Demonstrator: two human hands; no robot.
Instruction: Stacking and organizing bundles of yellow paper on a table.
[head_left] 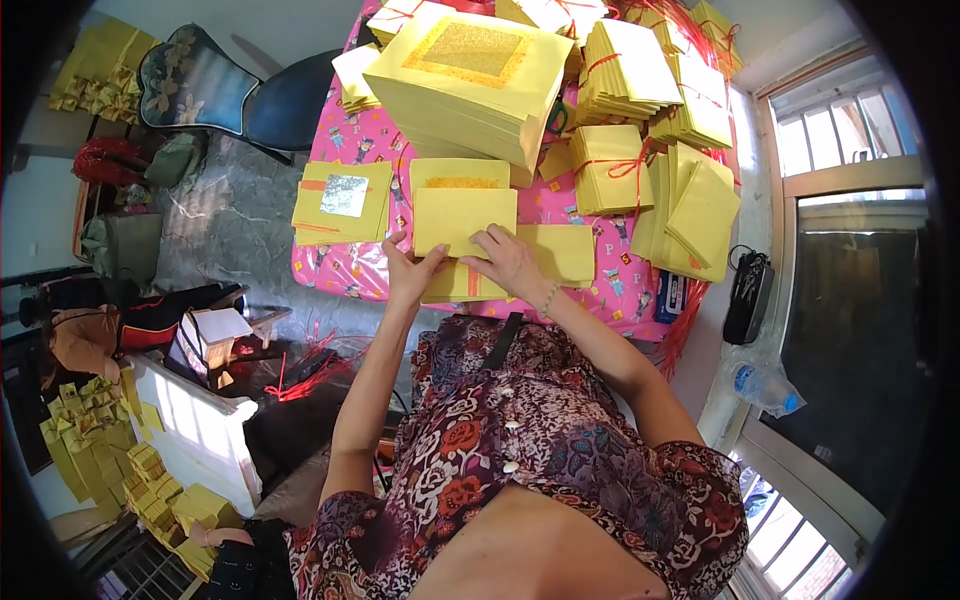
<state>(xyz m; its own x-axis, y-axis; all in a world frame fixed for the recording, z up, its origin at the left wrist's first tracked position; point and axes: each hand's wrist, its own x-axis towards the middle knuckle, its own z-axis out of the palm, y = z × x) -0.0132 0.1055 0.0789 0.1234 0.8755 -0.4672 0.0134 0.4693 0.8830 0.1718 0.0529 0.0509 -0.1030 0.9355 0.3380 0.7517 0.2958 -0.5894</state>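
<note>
A folded sheet of yellow paper [466, 218] lies in front of me on the table. My left hand [408, 272] is at its near left corner, thumb along the near edge and forefinger raised at the side. My right hand [508, 262] pinches the near edge, fingertips on top and thumb below. Behind the sheet, another yellow paper [460, 170] shows an orange-gold band. More yellow paper [560, 252] lies under and beside my right hand. Left of my hands, a small stack of yellow paper [309, 212] bears a silver square [344, 196].
A tall yellow paper stack [450, 105] stands beyond my hands. Bundles tied with red string [610, 168] crowd the right of the pink patterned table cover [345, 268]. A chair [290, 108] stands far left, a black pouch [748, 300] and plastic bottle [765, 388] at right.
</note>
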